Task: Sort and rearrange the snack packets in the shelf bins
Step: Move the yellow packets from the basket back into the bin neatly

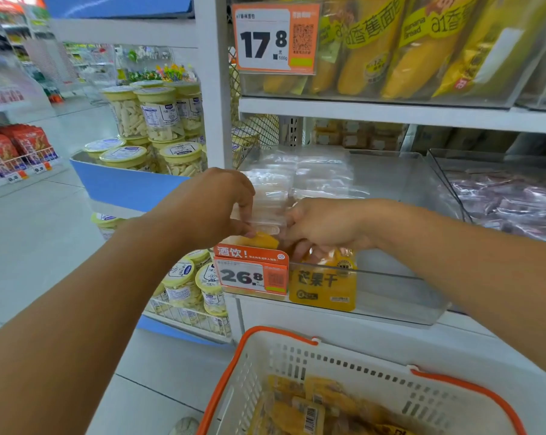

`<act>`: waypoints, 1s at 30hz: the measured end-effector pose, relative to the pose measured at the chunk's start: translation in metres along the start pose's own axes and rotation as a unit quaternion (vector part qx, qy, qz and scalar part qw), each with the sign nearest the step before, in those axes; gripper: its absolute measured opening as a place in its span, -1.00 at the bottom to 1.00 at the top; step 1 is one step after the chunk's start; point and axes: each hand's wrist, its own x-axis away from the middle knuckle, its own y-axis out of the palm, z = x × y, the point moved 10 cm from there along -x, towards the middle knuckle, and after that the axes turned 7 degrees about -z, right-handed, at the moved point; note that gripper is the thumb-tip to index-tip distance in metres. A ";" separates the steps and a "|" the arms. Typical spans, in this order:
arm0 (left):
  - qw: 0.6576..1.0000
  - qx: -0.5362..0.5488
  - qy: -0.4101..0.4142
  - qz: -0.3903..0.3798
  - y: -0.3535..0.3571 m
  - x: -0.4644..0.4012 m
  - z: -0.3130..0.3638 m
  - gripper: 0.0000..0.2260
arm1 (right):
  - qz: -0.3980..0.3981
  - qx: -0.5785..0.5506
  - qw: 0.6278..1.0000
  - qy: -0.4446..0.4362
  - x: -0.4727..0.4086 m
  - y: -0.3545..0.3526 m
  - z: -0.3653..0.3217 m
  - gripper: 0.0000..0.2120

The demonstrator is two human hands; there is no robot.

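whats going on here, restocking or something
Looks like it. A person stands at a shop shelf with both hands in a clear bin. The left hand and right hand together hold mango snack packets at its front. More yellow packets lie in the white basket below.

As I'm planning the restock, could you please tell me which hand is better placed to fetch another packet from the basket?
Probably the right hand: the basket sits under the right forearm, lower right. Both hands grip packets in the clear bin, so it must let go first.
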 end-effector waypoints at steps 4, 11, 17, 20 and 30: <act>1.000 0.009 -0.008 -0.007 -0.004 0.002 0.009 -0.68 | 0.050 0.087 0.995 -0.025 0.034 -0.024 -0.010 -0.79; 0.998 0.029 0.051 -0.020 0.005 0.007 0.050 -0.48 | 0.353 0.264 0.897 0.028 0.109 -0.092 0.025 -0.58; 0.995 -0.097 -0.016 -0.029 0.017 -0.011 0.064 -0.38 | 0.188 -0.068 0.976 0.080 0.064 -0.056 0.079 -0.55; 0.992 -0.113 -0.057 -0.023 0.021 -0.017 0.062 -0.27 | 0.216 -0.011 0.975 0.044 0.052 -0.056 0.076 -0.55; 0.991 -0.089 -0.081 -0.055 0.031 -0.025 0.056 -0.24 | 0.234 0.128 0.964 0.022 0.028 -0.055 0.070 -0.48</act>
